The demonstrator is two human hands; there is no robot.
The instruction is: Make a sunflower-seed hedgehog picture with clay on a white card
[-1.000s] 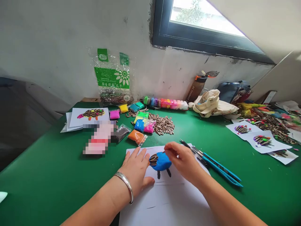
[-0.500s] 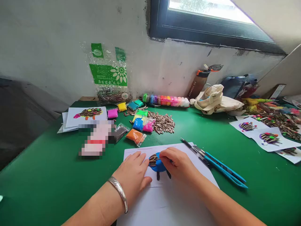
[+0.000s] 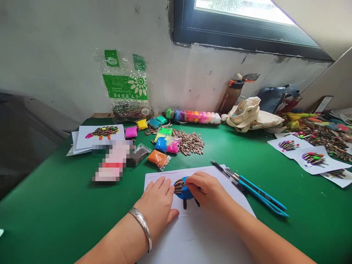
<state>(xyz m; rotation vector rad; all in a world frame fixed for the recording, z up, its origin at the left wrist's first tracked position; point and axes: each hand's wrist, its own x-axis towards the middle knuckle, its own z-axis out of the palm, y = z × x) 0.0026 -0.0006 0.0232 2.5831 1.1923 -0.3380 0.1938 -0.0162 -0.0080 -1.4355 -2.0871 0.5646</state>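
Note:
A white sheet of paper lies on the green table in front of me. On it sits a blue clay shape with several striped sunflower seeds pressed into its left end. My left hand rests flat on the paper just left of the clay, fingers spread, a silver bangle on the wrist. My right hand covers the right side of the clay, thumb and fingers pinched down on it; a seed in the pinch cannot be made out.
A pile of sunflower seeds and small coloured clay packets lie behind the paper. Blue-handled scissors and a pen lie to the right. Finished seed pictures sit at far right, one more at left. A seed bag leans on the wall.
My right hand came down from above the clay onto its right side, fingers now pressed on it. The left hand stayed flat. The view tilted slightly down.

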